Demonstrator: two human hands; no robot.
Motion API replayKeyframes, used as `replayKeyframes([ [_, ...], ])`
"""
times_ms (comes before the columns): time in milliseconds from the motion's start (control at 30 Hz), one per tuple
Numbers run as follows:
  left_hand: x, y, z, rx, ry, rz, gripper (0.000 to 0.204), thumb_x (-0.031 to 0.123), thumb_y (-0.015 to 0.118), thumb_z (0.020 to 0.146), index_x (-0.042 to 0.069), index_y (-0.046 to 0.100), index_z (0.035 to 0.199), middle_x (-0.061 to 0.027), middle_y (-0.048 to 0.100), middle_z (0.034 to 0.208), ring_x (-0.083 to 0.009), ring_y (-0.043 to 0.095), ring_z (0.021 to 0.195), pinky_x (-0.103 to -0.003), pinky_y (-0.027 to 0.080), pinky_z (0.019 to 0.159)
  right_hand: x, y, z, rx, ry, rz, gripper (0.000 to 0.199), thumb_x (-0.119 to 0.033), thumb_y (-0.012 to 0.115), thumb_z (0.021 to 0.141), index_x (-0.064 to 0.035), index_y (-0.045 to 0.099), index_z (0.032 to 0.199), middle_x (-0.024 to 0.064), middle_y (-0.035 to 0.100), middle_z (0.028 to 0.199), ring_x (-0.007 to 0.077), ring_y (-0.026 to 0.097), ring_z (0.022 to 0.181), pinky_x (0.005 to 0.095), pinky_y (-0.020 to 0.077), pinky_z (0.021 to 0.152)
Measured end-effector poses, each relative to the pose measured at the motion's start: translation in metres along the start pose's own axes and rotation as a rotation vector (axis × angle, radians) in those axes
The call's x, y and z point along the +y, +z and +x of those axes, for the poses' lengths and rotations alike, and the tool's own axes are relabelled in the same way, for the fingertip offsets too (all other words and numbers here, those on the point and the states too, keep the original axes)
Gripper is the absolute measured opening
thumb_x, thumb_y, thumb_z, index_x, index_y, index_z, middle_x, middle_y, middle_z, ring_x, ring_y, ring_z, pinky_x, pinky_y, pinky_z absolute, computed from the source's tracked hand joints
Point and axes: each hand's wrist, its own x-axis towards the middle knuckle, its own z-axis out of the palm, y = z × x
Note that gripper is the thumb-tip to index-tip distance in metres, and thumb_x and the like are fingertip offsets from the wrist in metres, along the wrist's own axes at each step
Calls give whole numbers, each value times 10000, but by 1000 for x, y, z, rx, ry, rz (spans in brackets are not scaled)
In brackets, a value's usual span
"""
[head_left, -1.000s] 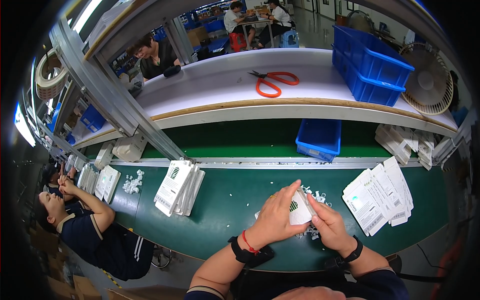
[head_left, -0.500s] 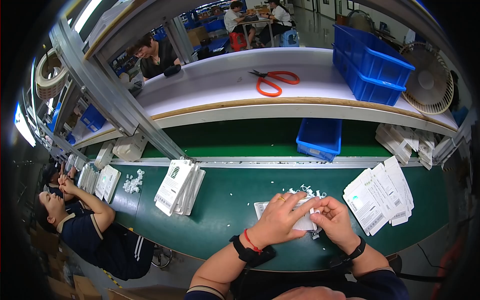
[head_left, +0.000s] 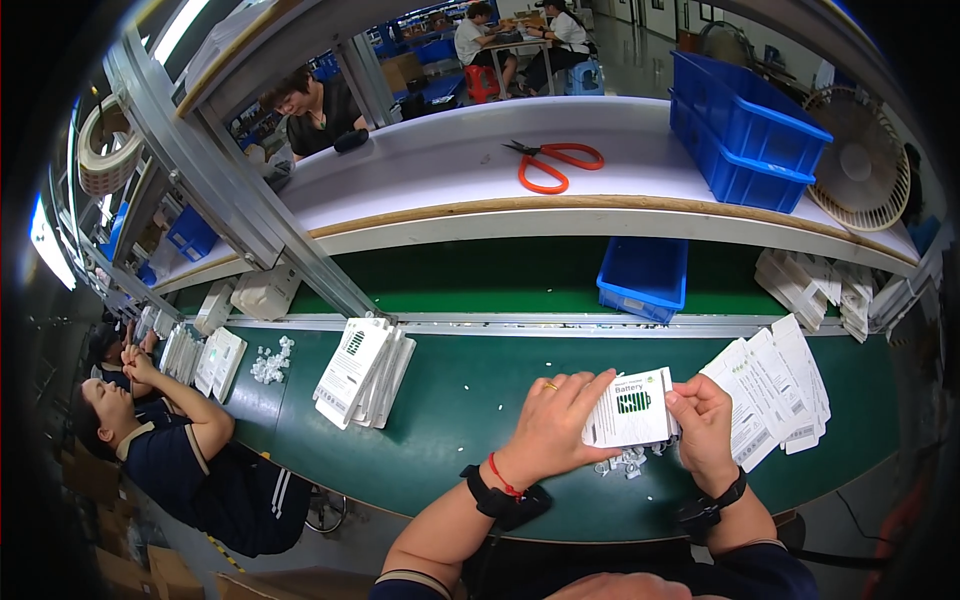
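Note:
A thin white printed box (head_left: 630, 408) with a green battery picture is held tilted above the green table, its printed face toward me. My left hand (head_left: 556, 422) grips its left side, fingers behind and thumb along the lower edge. At the box's right edge, my right hand (head_left: 703, 420) pinches with thumb and forefinger. Small whitish translucent plastic pieces (head_left: 632, 462) lie in a loose pile just below the box, partly hidden by it. Close to my right hand, a fanned stack of similar white boxes (head_left: 765, 395) rests on the table.
Another stack of white boxes (head_left: 362, 372) stands left of centre. A blue bin (head_left: 642, 280) sits under the shelf; stacked blue bins (head_left: 745, 125) and red-handled scissors (head_left: 550, 165) are on it. A co-worker (head_left: 190, 450) sits at the left. A metal post (head_left: 240, 190) rises nearby.
The box has been raised and turned so that its printed battery face shows. My right hand has moved right, to its edge. More of the small plastic pieces below are in view.

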Motion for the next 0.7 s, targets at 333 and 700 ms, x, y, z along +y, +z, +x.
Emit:
replayKeyframes([
  [333,-1,4,-2,85,15,60,866,383,837,497,67,547,1249,-85,591,1017,-228,575,847,-350,403,768,4,6,-6,37,-178,-239,37,14,582,880,38,571,856,61,644,804,54,582,703,190,473,633],
  [700,1,7,-3,257,-82,107,879,338,842,456,34,559,1231,-88,597,998,-229,572,827,-342,416,730,6,24,-15,-228,-191,-207,634,7,588,857,0,296,1420,145,523,1220,150,581,1004,259,501,780],
])
